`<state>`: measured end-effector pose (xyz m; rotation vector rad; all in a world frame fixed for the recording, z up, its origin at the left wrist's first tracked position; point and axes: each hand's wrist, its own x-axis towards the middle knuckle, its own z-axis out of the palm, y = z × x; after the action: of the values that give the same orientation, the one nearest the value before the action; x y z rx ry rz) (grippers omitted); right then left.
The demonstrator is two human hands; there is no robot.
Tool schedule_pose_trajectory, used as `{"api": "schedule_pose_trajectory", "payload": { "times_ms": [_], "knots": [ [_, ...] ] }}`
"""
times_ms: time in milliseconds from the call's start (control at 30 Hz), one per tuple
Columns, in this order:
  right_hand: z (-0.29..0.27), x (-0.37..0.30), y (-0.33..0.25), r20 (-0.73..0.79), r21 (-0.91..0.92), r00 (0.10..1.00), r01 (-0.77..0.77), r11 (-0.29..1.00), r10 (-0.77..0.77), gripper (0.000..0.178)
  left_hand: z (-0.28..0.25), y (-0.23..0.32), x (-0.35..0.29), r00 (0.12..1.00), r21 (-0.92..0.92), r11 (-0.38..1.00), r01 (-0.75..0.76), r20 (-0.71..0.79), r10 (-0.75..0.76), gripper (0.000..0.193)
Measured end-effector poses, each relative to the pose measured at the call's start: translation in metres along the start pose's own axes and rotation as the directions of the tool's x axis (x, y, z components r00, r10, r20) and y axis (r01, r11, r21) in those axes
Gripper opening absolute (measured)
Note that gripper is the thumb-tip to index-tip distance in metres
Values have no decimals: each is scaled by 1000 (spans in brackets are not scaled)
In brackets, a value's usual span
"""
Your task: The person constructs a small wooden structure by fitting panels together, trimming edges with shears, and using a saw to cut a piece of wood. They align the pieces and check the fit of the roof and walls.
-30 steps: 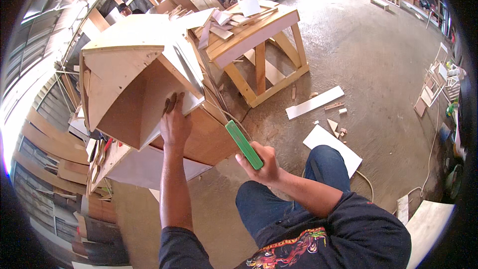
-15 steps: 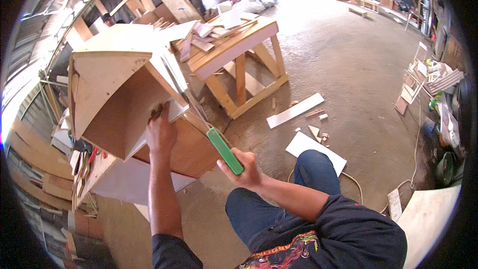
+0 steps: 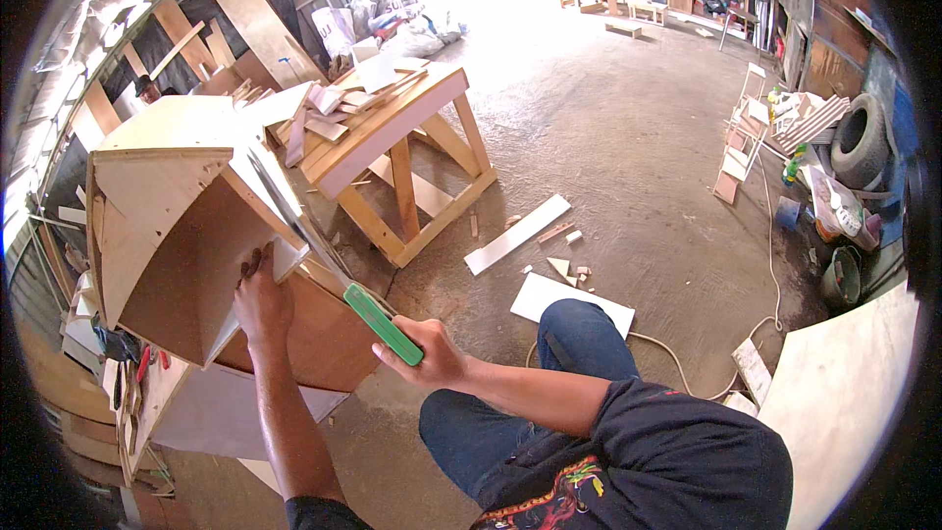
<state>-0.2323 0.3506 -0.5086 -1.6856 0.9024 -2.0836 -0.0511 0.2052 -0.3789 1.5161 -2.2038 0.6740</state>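
Note:
A plywood box (image 3: pixel 162 172) with a curved cut-out front edge stands at the left, its open side facing me. My left hand (image 3: pixel 263 294) reaches into the opening, fingers curled over the edge of a white-faced panel (image 3: pixel 224 334) of the box. My right hand (image 3: pixel 432 353) is closed round the green handle (image 3: pixel 383 322) of a hand saw. The saw's blade (image 3: pixel 299 221) runs away from me along the box's right upper edge. Glare and the steep angle hide whether its teeth touch the wood.
Offcuts (image 3: pixel 329 113) lie on a wooden worktable (image 3: pixel 392 142) beyond the box. White boards (image 3: pixel 572 306) and small wood pieces lie on the floor near my knees. A cable (image 3: pixel 775 265) crosses the floor at right, near a tyre (image 3: pixel 863 142). Pliers with red handles (image 3: pixel 145 363) sit at left.
My view has turned, so the scene sits further left and somewhat lower in the picture. The saw handle lies slightly nearer the box's corner. Both hands keep their holds.

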Motion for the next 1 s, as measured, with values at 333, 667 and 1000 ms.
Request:
{"api": "schedule_pose_trajectory", "payload": {
  "times_ms": [333, 667, 1000],
  "knots": [
    [-6, -4, 2, -7, 72, 992, -127, 989, 128, 21, -13, 9, 10, 998, -101, 995, -20, 53, 25, 52],
    [-10, -9, -6, -90, -87, 995, -47, 995, 39, 22, -10, 18, 13, 997, -81, 997, -1, 82, 7, 57],
    [1, -23, 4, -24, -145, 999, 45, 988, -49, 20, -10, 13, 10, 997, -53, 999, 2, 82, 3, 56]
  ]
}}
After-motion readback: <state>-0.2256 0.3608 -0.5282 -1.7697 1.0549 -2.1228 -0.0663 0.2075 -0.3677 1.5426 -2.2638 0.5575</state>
